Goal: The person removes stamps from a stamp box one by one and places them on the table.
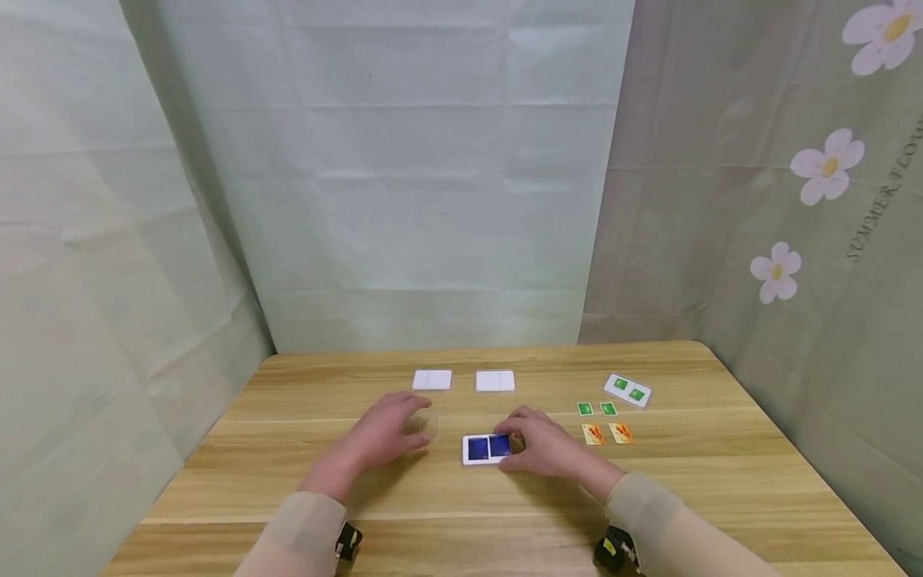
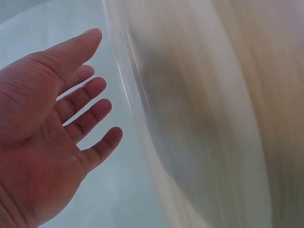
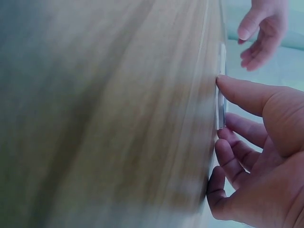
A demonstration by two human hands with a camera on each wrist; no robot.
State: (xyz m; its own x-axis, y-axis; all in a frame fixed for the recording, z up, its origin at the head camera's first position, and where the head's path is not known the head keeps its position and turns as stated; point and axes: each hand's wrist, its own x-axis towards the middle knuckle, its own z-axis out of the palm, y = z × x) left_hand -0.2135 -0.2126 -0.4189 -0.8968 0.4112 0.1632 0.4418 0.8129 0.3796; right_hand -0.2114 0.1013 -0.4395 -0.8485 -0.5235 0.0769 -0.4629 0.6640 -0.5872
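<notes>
A white card case [image 1: 477, 461] with two dark blue square cards [image 1: 478, 448] lies on the wooden table. My right hand [image 1: 544, 447] grips its right end, thumb on the near edge and fingers on the far edge; in the right wrist view the case [image 3: 221, 109] is seen edge-on. Left of the case, my left hand [image 1: 385, 431] hovers with fingers apart and holds nothing. Close to its fingertips lies a clear plastic cover [image 1: 433, 429], hard to make out. The left wrist view shows the left palm [image 2: 42, 109] with its fingers loosely spread.
Two blank white cases [image 1: 432, 380] stand in a row at the back. A white case with two green cards [image 1: 628, 390] lies at the back right. Near it are two loose green cards [image 1: 585, 409] and two orange-yellow cards [image 1: 593, 434]. Cloth curtains [image 1: 425, 200] surround the table.
</notes>
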